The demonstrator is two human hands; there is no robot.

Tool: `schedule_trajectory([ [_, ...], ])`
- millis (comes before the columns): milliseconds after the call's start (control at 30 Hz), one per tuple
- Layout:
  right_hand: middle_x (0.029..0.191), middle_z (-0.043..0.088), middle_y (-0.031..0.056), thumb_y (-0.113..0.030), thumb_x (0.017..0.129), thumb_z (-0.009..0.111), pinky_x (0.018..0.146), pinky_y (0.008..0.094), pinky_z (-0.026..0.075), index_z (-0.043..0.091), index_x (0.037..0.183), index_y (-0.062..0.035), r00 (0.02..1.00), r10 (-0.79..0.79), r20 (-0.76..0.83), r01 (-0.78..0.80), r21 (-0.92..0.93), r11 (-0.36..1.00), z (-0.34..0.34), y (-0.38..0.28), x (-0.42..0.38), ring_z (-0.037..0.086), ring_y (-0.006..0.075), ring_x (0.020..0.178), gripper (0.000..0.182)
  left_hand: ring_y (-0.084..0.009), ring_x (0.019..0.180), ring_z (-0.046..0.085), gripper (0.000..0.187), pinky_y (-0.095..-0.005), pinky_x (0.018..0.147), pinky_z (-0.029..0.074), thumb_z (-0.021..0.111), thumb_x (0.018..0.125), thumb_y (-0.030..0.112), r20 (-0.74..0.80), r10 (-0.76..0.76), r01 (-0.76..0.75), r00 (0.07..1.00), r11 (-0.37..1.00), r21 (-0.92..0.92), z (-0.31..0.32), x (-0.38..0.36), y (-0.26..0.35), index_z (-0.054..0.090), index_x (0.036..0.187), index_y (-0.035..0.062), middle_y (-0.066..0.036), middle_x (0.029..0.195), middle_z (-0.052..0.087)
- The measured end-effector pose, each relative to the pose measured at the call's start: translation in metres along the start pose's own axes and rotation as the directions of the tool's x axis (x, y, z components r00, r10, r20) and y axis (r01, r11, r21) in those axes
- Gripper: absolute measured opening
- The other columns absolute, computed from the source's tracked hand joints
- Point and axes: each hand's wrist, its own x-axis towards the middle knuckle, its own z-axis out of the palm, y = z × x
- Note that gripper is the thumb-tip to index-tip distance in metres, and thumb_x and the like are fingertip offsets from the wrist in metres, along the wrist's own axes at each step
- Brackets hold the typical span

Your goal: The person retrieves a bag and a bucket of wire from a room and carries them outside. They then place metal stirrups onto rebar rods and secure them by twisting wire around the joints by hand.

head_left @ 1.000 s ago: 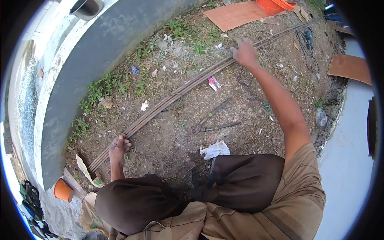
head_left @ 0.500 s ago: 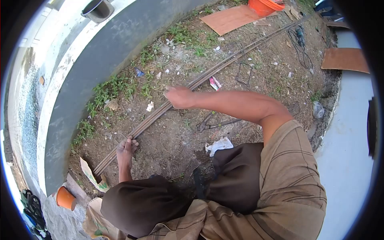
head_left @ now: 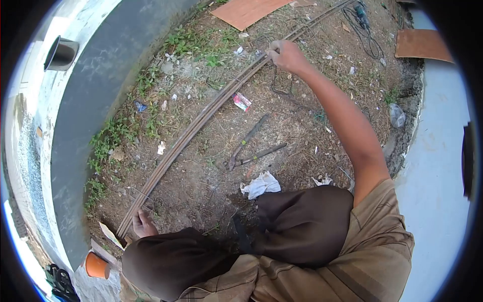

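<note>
A bundle of long thin metal rods (head_left: 193, 128) runs diagonally over the dirt, from the lower left to the upper right. Near its lower end, my left hand (head_left: 144, 223) is closed at the side of the rods, its fingers against them. My right hand (head_left: 287, 55), arm stretched out, is closed on the bundle at the upper middle. Thin wire ties cross the rods, one just above my left hand. Long-handled cutters (head_left: 240, 154) lie on the ground between the rods and my knees, touched by neither hand.
A curved grey wall (head_left: 95, 90) bounds the left, with a dark metal cup (head_left: 62, 53) on its ledge. An orange pot (head_left: 97, 265) is at lower left. White crumpled paper (head_left: 260, 185) lies near my knees. A corded power tool (head_left: 361, 15) and brown boards (head_left: 423, 44) are at upper right.
My right hand has moved up and right along the rods. My left hand is now lower, nearer their bottom end. The view has shifted, and the cutters show more fully.
</note>
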Motion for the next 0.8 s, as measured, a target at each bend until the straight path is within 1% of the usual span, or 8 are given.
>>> schedule_trajectory([
  [100,0.098,0.069,0.0177,-0.028,0.086,0.065,0.085,0.0443,0.049,0.069,0.102,-0.0047,0.953,0.039,0.301,-0.025,-0.052,0.998,0.000,0.030,-0.039,0.065,0.0330,0.097,0.028,-0.0110,0.082,0.062,0.035,-0.0254,0.074,0.051,0.062,0.097,0.029,0.249,-0.315,0.330,0.916,0.944,-0.019,-0.014,-0.028,-0.020,0.061,0.118,0.0007,-0.004,0.091,0.066],
  [233,0.102,0.065,0.0139,-0.023,0.087,0.062,0.088,0.0483,0.044,0.063,0.105,-0.0081,0.982,-0.128,0.140,0.159,-0.243,0.957,0.060,0.071,-0.096,0.061,0.0331,0.096,0.023,-0.0105,0.082,0.061,0.035,-0.0253,0.074,0.050,0.062,0.097,0.029,0.477,-0.501,0.542,0.722,0.838,0.061,0.018,-0.064,0.021,0.060,0.119,0.0025,-0.003,0.092,0.065],
  [267,0.102,0.065,0.0132,-0.022,0.087,0.062,0.089,0.0487,0.043,0.062,0.104,-0.0088,0.982,-0.164,0.098,0.185,-0.278,0.942,0.062,0.074,-0.101,0.060,0.0331,0.095,0.022,-0.0104,0.082,0.061,0.035,-0.0253,0.074,0.050,0.062,0.097,0.029,0.525,-0.514,0.562,0.678,0.823,0.080,0.031,-0.071,0.034,0.060,0.120,0.0029,-0.003,0.092,0.065],
  [467,0.091,0.062,0.0144,-0.023,0.086,0.063,0.086,0.0482,0.042,0.060,0.093,-0.0058,0.997,0.029,0.065,-0.041,0.193,0.980,-0.011,0.055,-0.088,0.057,0.0334,0.098,0.018,-0.0096,0.081,0.060,0.035,-0.0252,0.073,0.049,0.061,0.097,0.029,0.807,-0.412,0.647,0.423,0.761,0.050,0.110,-0.093,0.121,0.058,0.123,0.0055,-0.002,0.094,0.065],
  [567,0.092,0.061,0.0135,-0.021,0.085,0.063,0.089,0.0480,0.040,0.064,0.095,-0.0064,0.991,-0.096,0.098,0.089,0.078,0.993,-0.015,0.045,-0.081,0.054,0.0313,0.106,0.018,-0.0092,0.081,0.059,0.035,-0.0251,0.073,0.049,0.061,0.097,0.029,0.919,-0.293,0.696,0.265,0.717,0.028,0.146,-0.088,0.154,0.058,0.124,0.0068,-0.001,0.094,0.064],
  [667,0.108,0.063,0.0120,-0.021,0.085,0.062,0.092,0.0477,0.039,0.065,0.092,-0.0093,0.974,-0.199,0.104,0.222,-0.311,0.924,0.064,0.073,-0.085,0.054,0.0301,0.108,0.014,-0.0089,0.081,0.059,0.035,-0.0251,0.073,0.048,0.061,0.097,0.029,0.965,-0.206,0.674,0.161,0.737,0.045,0.180,-0.074,0.169,0.057,0.126,0.0081,-0.001,0.095,0.064],
  [767,0.113,0.061,0.0099,-0.021,0.086,0.062,0.094,0.0484,0.038,0.067,0.093,-0.0085,0.958,-0.244,0.150,0.278,-0.282,0.918,0.067,0.063,-0.087,0.050,0.0284,0.115,0.015,-0.0085,0.081,0.058,0.036,-0.0250,0.072,0.048,0.061,0.097,0.029,0.939,-0.258,0.469,0.227,0.874,0.127,0.208,-0.051,0.168,0.056,0.127,0.0094,0.000,0.095,0.064],
  [800,0.112,0.062,0.0095,-0.022,0.087,0.062,0.095,0.0485,0.038,0.067,0.094,-0.0079,0.981,-0.189,0.038,0.193,-0.156,0.969,0.059,0.056,-0.089,0.050,0.0285,0.114,0.016,-0.0128,0.084,0.060,0.042,-0.0279,0.076,0.049,0.065,0.094,0.031,0.915,-0.272,0.286,0.298,0.940,0.186,0.220,-0.041,0.167,0.056,0.128,0.0070,-0.004,0.097,0.064],
])
